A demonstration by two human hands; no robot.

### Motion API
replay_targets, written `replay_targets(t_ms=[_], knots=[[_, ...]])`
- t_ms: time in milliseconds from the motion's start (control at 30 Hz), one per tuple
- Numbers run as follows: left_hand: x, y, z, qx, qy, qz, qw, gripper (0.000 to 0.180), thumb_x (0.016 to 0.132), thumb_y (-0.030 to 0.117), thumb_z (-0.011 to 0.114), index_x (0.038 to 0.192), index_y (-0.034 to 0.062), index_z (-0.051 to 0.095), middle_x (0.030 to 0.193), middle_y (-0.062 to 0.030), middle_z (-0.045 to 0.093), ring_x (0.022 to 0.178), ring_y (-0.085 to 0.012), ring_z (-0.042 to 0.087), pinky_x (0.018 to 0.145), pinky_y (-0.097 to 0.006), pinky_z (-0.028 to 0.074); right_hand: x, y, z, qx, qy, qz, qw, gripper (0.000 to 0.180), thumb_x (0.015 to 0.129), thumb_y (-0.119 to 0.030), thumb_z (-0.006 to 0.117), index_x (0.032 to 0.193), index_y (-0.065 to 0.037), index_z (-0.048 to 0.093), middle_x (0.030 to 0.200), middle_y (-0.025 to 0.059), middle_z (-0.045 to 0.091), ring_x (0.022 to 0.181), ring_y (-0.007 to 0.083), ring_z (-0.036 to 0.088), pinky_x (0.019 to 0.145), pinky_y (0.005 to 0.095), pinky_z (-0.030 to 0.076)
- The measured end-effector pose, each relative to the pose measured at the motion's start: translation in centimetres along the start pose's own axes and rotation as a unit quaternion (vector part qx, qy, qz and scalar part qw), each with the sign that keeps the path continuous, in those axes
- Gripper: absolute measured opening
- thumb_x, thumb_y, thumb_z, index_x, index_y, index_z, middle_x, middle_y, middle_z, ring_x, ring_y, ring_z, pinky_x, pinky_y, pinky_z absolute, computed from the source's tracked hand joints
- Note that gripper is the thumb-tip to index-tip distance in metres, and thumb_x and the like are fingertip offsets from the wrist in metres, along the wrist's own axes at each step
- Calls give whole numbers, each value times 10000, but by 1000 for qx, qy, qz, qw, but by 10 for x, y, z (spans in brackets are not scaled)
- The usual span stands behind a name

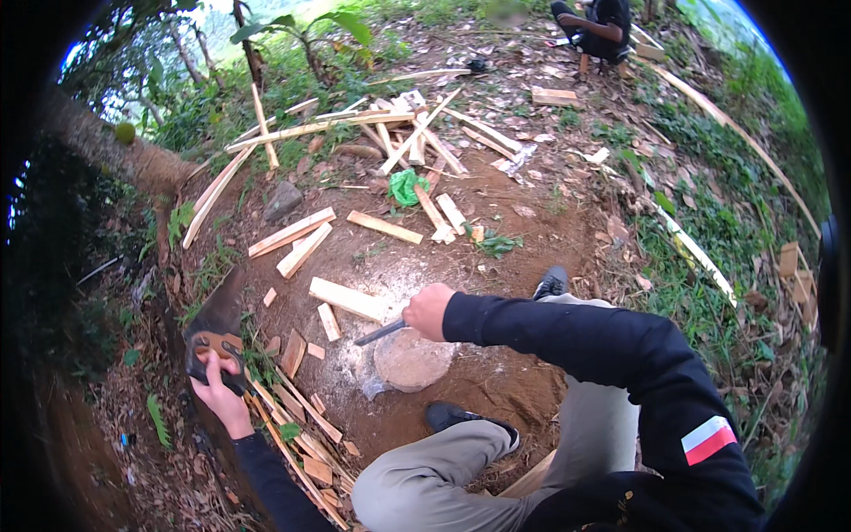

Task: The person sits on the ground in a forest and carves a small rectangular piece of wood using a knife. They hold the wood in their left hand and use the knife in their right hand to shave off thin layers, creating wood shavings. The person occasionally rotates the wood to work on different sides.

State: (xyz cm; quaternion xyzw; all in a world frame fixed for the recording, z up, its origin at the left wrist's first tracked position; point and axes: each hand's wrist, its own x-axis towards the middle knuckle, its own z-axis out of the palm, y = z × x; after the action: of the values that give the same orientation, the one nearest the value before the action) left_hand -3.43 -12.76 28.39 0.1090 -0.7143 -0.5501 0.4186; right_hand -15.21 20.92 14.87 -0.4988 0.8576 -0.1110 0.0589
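My left hand (217, 386) is closed around the brown and black handle of a hand saw (219, 312), held out at the far left with its blade pointing up and away. My right hand (428, 312) is closed on a narrow dark flat tool (381, 332); its kind I cannot tell. This tool slants down to the left past the edge of a round wooden stump (412, 362). Just beyond, a pale wooden plank (346, 298) lies on sawdust, its right end close to my right hand. A short wood piece (329, 322) lies beside that plank.
Long wood strips and offcuts (306, 434) lie between my left arm and legs. Farther off are a pile of planks (408, 133), a green plastic bag (406, 188) and a rock (283, 202). A tree trunk (124, 146) leans at left. Another person (603, 27) sits at the far right.
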Motion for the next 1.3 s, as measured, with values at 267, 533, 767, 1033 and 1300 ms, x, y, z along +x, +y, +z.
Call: replay_targets(t_ms=[267, 533, 767, 1033, 1300], knots=[[11, 33, 174, 179, -203, 110, 956, 231, 995, 256, 627, 1011, 31, 579, 682, 2, 572, 560, -105, 548, 507, -277, 442, 18, -19, 22, -64, 7, 19, 998, 141, 819, -201, 648, 815, -118, 761, 770, 71, 733, 704, 287, 724, 487, 507, 534], [-103, 0, 422, 183, -445, 465, 743, 459, 823, 193, 747, 1163, -2, 507, 957, -186, 623, 802, -386, 671, 649, -451, 552, 31, 40, 116, -14, 12, 132, 991, 147, 793, -236, 661, 696, -147, 726, 664, 69, 695, 541, 304, 632, 404, 561, 389], [-58, 20, 622, 503, -332, 337, 724, 956, 884, 570, 646, 1469, -75, 252, 1372, -350, 475, 1143, -424, 614, 999, -466, 474, 69, -23, 120, 20, 85, 116, 989, 112, 812, -213, 644, 812, -136, 726, 745, 97, 682, 656, 318, 652, 462, 593, 435], [-133, 48, 556, 144, -742, 311, 576, 477, 957, 475, 603, 1170, 53, 666, 1096, -210, 686, 1054, -350, 654, 905, -424, 510, 37, 86, 123, 12, 96, 218, 971, 284, 873, -183, 602, 1110, -89, 725, 1016, 119, 725, 915, 333, 700, 622, 631, 529], [-44, 76, 199, 298, -548, -11, 782, 289, 959, 227, 636, 1094, -24, 674, 1005, -171, 715, 946, -248, 702, 833, -337, 523, 38, 22, 14, -44, -51, 111, 991, 186, 874, -166, 599, 926, -75, 752, 810, 111, 732, 688, 306, 726, 510, 512, 555]])
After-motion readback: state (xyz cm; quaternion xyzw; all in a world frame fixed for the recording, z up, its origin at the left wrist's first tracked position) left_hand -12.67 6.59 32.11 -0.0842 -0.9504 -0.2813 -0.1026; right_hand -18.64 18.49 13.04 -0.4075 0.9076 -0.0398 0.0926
